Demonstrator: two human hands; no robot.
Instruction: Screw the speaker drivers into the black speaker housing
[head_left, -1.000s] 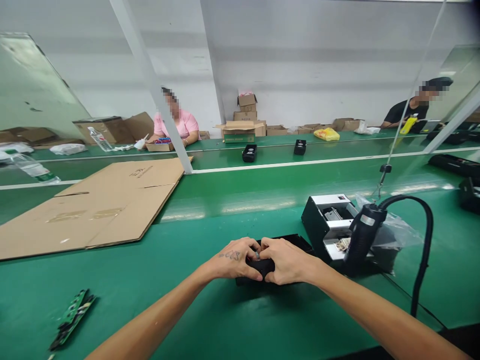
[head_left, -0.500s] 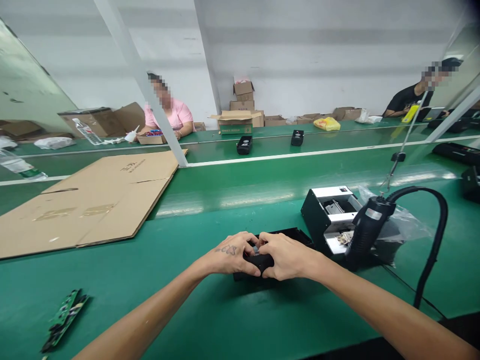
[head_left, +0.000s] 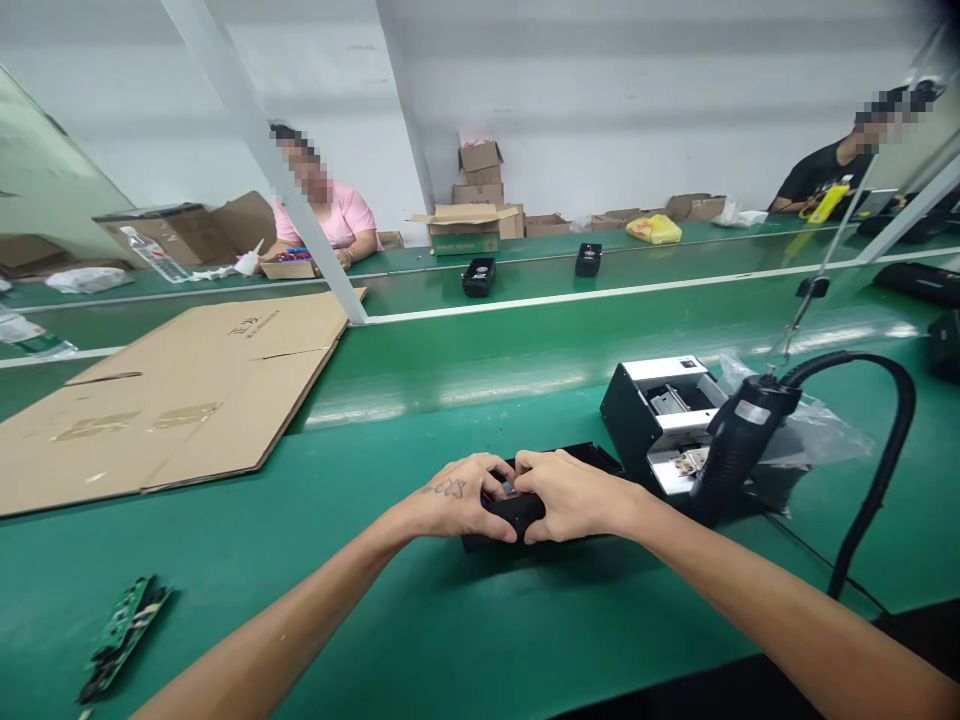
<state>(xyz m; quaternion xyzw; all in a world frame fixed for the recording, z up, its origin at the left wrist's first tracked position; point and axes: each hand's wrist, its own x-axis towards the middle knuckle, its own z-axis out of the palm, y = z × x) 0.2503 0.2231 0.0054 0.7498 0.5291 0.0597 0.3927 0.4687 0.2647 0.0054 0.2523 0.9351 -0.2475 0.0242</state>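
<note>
Both hands are at a black housing (head_left: 592, 460) on the green table. My left hand (head_left: 461, 497) curls round the left side of a black part (head_left: 519, 512) at the housing's near left end, its thumb along the front. From the right, my right hand (head_left: 574, 495) grips the same part, with the two thumbs close together. A bit of grey and red shows between the fingers; the fingertips are partly hidden inside the housing.
Right of the hands are a black and white machine (head_left: 652, 420) and a hanging black tool (head_left: 742, 440) with a thick cable. Flat cardboard (head_left: 187, 390) lies left, green circuit boards (head_left: 124, 630) at the lower left. Two people sit across the table.
The view has shifted slightly. Both hands keep their grip on the black part, and a little more of the grey and red inside shows between them.
</note>
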